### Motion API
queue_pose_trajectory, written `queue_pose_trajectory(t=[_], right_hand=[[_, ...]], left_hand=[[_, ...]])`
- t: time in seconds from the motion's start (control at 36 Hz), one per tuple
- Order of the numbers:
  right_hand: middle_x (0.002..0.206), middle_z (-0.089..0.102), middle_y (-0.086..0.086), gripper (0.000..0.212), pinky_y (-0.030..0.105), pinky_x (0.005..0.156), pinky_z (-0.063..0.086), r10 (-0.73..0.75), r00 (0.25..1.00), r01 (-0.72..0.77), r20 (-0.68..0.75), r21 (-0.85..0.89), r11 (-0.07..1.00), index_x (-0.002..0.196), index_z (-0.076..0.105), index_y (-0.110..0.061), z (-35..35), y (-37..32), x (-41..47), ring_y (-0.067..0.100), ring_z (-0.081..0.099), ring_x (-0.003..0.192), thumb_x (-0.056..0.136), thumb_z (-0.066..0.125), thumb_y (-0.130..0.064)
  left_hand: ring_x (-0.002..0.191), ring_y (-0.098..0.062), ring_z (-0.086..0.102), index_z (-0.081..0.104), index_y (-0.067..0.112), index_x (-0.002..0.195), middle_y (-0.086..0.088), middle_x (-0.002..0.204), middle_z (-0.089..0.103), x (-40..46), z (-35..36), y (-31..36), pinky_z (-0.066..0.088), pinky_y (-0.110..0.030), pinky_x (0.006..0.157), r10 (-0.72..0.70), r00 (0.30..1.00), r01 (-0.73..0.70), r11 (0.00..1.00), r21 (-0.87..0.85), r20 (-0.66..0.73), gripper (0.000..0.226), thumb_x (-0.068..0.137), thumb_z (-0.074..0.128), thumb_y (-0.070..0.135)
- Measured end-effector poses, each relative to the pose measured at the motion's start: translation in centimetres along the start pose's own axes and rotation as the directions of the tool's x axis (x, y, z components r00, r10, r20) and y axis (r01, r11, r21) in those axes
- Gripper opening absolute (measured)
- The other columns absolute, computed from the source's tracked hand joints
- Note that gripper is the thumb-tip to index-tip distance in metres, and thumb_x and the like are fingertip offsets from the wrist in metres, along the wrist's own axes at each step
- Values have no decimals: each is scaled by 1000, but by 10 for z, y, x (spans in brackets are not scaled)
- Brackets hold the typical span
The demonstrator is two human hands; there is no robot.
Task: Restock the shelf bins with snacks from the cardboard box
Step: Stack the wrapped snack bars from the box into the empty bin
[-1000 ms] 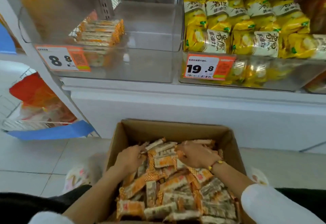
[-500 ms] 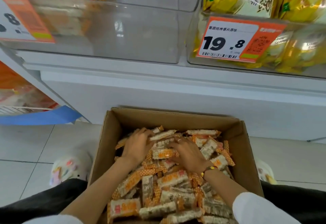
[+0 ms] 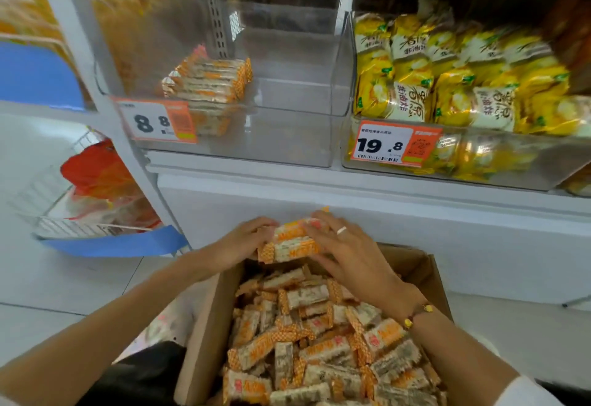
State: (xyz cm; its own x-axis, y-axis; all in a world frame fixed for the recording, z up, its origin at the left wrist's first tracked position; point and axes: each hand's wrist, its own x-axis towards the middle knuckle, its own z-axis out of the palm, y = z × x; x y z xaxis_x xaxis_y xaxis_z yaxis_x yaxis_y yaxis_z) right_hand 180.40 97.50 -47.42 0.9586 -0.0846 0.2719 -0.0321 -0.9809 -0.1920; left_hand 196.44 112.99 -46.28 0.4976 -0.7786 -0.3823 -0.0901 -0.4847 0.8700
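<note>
Both hands are on one stack of bars [image 3: 292,239]: left hand [image 3: 238,242] and right hand [image 3: 348,254] squeeze it from each side, just above the box [image 3: 208,335]. Looks like the carry step; next it goes up into the near-empty bin [image 3: 287,137] tagged 8.8.

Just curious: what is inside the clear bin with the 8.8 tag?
A small stack of orange-and-white snack bars lies at the clear bin's left; the rest looks bare. The price tag hides the front-left corner.

- Price tag [image 3: 157,121] on the clear bin's front reads "8.8".
- Price tag [image 3: 393,143] on the neighbouring bin reads "19.8"; its smaller print is too small to read.
- Yellow packets [image 3: 412,86] carry Chinese characters, blurred.
</note>
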Motion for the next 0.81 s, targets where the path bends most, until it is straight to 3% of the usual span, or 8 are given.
queue_pose_trajectory(t=[0.08,0.14,0.28,0.36,0.5,0.58,0.69,0.81], right_hand=[[147,42,3,51,41,94,48,-29,999,30,-35,16,999,138,49,-21,-28,-19,21,24,58,113,90,65,-26],[144,45,4,52,40,94,50,-44,996,45,-72,3,999,140,48,-19,-44,-30,34,25,54,120,91,64,-26],[134,54,8,51,42,86,54,-108,989,99,-105,-82,992,135,52,-13,-81,-52,69,28,56,114,88,68,-22],[131,56,9,49,43,85,53,-141,986,130,-89,-118,984,134,54,-11,-104,-66,89,31,58,111,88,68,-22],[141,44,-5,51,27,87,34,-169,983,163,-69,-88,983,142,44,-25,-144,-85,125,17,48,118,94,58,-36],[135,49,-9,48,26,86,33,-194,976,190,-95,-49,981,137,50,-30,-157,-87,157,15,46,115,91,57,-43],[125,60,-5,41,40,95,41,-156,975,166,-155,53,985,123,63,-29,-164,-75,204,21,48,114,85,59,-41],[126,57,-1,57,38,98,43,-99,992,115,-82,219,969,134,54,-26,-162,-57,246,19,52,116,80,68,-37]], left_hand=[[88,-8,58,56,20,105,2,100,59,-22,-13,29,44,-9,69,110,991,-112,993,-34,-70,18,103,37,20],[89,2,62,58,24,104,9,100,63,-39,-21,46,42,-6,69,152,984,-157,986,-52,-95,25,102,35,34],[105,-4,59,52,39,116,13,112,62,-72,-53,70,46,-23,86,250,960,-240,967,87,-123,62,67,53,78],[97,0,59,52,44,116,17,109,61,-82,-76,82,47,-21,80,319,931,-287,941,180,-179,51,74,59,73],[85,5,63,60,36,114,16,98,68,-92,-113,103,47,-14,69,450,861,-431,893,131,-238,33,84,52,47],[93,7,62,61,34,111,19,103,65,-89,-136,113,46,-8,71,504,812,-472,864,177,-295,24,89,52,39],[93,5,59,54,45,110,26,104,60,-81,-172,130,49,-14,75,517,770,-343,830,440,-374,33,79,51,56],[95,-4,61,53,55,99,21,104,63,-61,-202,138,52,-28,79,529,728,-318,824,469,-436,27,74,50,65]])
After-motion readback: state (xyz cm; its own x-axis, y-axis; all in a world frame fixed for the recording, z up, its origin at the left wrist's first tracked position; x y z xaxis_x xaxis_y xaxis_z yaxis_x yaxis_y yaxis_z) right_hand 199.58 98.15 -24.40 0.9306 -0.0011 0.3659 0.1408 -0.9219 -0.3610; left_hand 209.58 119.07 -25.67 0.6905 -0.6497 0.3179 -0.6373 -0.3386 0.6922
